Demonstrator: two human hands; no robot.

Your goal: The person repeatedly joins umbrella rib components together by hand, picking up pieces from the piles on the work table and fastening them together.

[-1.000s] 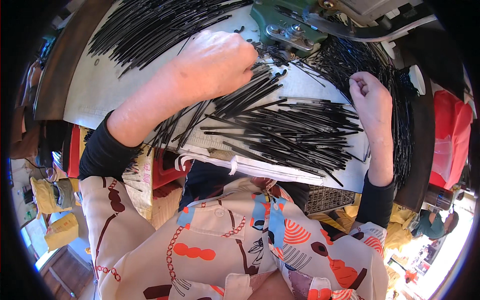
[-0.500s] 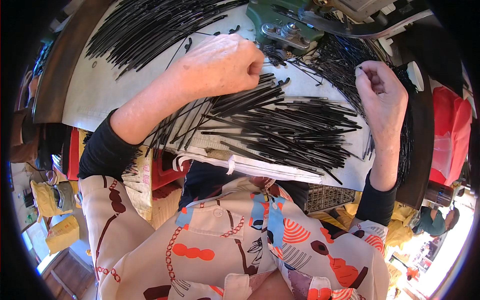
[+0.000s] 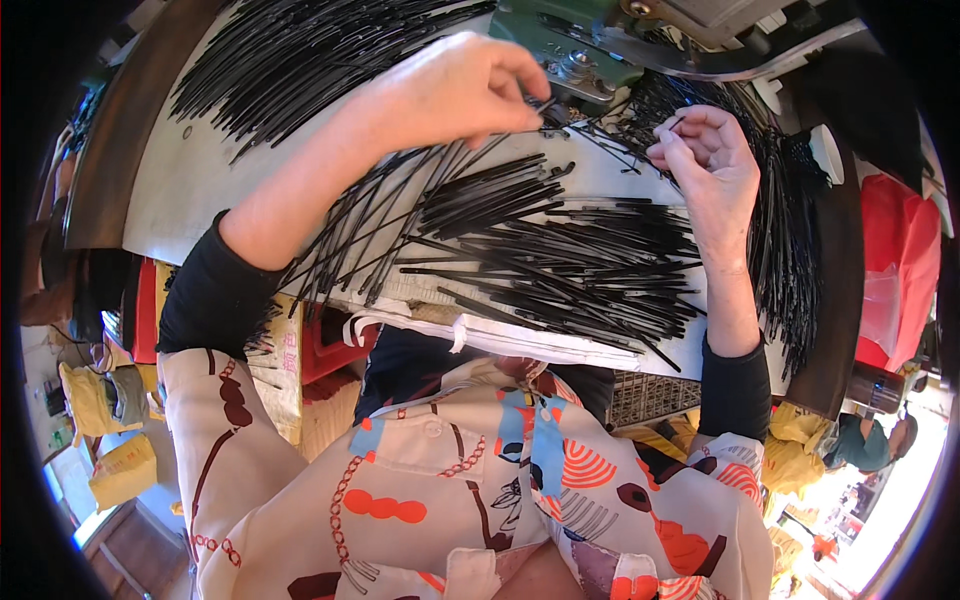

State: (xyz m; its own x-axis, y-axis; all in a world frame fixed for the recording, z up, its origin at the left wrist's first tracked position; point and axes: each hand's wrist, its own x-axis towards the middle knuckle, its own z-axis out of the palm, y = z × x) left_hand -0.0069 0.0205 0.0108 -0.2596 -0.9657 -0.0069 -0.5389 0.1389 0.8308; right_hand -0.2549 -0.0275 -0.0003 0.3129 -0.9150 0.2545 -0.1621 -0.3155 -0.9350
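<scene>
My left hand [image 3: 480,92] is at the green machine [image 3: 575,68], its fingers bent and slightly blurred. A small dark piece shows by its fingertips, but I cannot make out what it is. To the right, my right hand [image 3: 712,160] pinches a thin black strip between thumb and fingers; only a short end shows. Between my forearms lies a loose pile of thin black strips [image 3: 570,255], with a smaller bundle [image 3: 490,195] beside it. More strips lie spread out under my left forearm.
A large stack of black strips [image 3: 300,70] covers the far left of the pale table [image 3: 180,190]. Dark strips [image 3: 790,250] hang in a mass over the right side. A curved metal arm [image 3: 740,68] crosses above the machine. A red bag [image 3: 895,270] stands at far right.
My left hand has risen away from the small bundle to the machine, and its fingers have loosened. My right hand has moved left, nearer the machine.
</scene>
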